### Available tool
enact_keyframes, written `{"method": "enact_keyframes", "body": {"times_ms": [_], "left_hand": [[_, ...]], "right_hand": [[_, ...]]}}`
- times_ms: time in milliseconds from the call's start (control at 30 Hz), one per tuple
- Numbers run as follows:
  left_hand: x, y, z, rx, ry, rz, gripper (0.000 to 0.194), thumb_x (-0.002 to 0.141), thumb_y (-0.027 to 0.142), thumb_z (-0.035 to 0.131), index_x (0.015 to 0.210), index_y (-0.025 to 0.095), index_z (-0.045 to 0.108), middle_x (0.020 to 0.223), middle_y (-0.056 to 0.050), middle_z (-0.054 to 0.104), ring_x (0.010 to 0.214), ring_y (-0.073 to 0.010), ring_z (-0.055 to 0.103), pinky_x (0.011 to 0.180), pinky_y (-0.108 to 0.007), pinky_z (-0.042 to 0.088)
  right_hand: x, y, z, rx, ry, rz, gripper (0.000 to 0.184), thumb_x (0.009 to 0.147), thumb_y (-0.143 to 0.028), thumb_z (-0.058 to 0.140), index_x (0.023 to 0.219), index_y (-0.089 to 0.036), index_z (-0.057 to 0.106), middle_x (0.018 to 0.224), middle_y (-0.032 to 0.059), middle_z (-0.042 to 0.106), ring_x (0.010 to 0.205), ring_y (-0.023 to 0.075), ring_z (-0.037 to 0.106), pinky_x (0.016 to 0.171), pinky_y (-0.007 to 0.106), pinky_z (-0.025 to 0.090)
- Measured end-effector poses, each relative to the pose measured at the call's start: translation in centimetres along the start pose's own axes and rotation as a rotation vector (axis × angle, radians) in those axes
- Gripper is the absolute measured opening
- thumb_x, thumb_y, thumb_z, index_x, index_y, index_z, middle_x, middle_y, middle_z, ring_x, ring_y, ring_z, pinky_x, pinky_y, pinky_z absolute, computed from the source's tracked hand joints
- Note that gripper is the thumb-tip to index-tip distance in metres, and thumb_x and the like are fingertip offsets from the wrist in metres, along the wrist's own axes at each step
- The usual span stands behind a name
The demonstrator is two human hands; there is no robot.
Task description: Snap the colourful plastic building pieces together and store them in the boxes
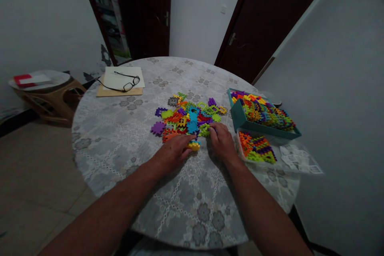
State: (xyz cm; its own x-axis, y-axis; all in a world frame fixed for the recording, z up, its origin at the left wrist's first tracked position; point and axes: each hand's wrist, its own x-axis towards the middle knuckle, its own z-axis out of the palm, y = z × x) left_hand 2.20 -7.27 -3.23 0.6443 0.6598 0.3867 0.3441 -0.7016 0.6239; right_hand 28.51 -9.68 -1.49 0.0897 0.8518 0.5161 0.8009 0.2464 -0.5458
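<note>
A heap of interlocking plastic building pieces (180, 119) in many colours lies in the middle of the table. At its near edge, my left hand (174, 150) is closed round a small stack of yellow and blue building pieces (194, 146). My right hand (221, 138) has its fingers closed at a lime-green building piece (204, 130) on the right side of the heap. Light-blue pieces (192, 121) lie between and beyond the hands. A purple notched piece (158, 128) rests at the heap's left edge.
To the right stand a teal box (240, 118) and a clear plastic tub (241, 152), both holding rows of pieces. A clear bag (303, 160) lies beside them. Glasses (128, 87) rest on paper and a board (120, 92) at the left. Patterned cloth (177, 208) covers the round table.
</note>
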Motion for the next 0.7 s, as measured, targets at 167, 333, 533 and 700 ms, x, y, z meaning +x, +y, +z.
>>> {"method": "enact_keyframes", "body": {"times_ms": [167,333,533,700], "left_hand": [[0.0,-0.2,0.3,-0.004,0.029,-0.017,0.064,0.098,0.015,0.071,0.159,0.031,0.056,0.142,-0.012,0.076,0.13,-0.0292,0.074,0.114,-0.053,0.059],[-0.1,-0.5,0.8,0.015,0.062,-0.056,0.072,0.095,0.016,0.075,0.162,0.03,0.054,0.144,-0.012,0.076,0.131,-0.0305,0.074,0.115,-0.053,0.058],[0.0,0.0,0.4,0.024,0.073,-0.09,0.07,0.095,0.017,0.073,0.162,0.029,0.055,0.145,-0.013,0.076,0.132,-0.0314,0.073,0.115,-0.054,0.059],[0.2,0.4,-0.4,0.027,0.046,-0.084,0.061,0.099,0.024,0.066,0.159,0.028,0.059,0.149,-0.012,0.075,0.134,-0.0321,0.073,0.118,-0.054,0.058]], "right_hand": [[0.0,-1.5,-1.3,0.058,-0.046,0.03,0.024,0.111,-0.036,0.055,0.113,-0.025,0.076,0.11,0.0096,0.078,0.105,0.0282,0.072,0.097,0.043,0.057],[-0.4,-2.9,-1.3,0.102,-0.304,-0.19,0.023,0.112,-0.031,0.056,0.11,-0.023,0.077,0.104,0.0097,0.077,0.098,0.0268,0.072,0.092,0.041,0.057],[-0.5,-3.3,-1.5,0.094,-0.373,-0.243,0.023,0.113,-0.028,0.055,0.113,-0.022,0.077,0.104,0.0093,0.075,0.098,0.0246,0.069,0.091,0.039,0.055],[-0.6,-3.1,-1.1,0.087,-0.39,-0.259,0.019,0.112,-0.024,0.058,0.114,-0.02,0.077,0.104,0.0096,0.075,0.098,0.0235,0.069,0.091,0.037,0.055]]}}
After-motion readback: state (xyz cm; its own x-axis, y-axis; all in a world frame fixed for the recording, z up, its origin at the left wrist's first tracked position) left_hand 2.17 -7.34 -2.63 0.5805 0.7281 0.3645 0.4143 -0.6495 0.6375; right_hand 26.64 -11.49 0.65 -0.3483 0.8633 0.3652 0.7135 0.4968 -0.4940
